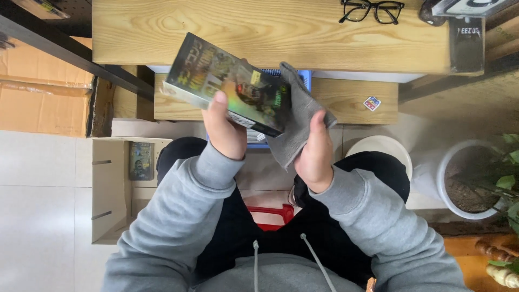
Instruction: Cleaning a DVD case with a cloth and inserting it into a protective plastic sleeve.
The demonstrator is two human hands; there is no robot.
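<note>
Over desk (162, 27): case (227, 84) w/ left grip (224, 130)

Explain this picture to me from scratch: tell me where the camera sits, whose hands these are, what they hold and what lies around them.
There is one picture, taken by a camera worn on a seated person's head and looking down, so you see their own grey sleeves and lap. The left hand grips a flat, glossy printed case by its lower edge. The right hand holds a grey cloth against the case's right end. Ahead is a pale wooden desk with black glasses on it, and a lower shelf carrying a small coloured square tile. On the floor, an open cardboard box at left holds another case; white plant pots stand at right.
</note>
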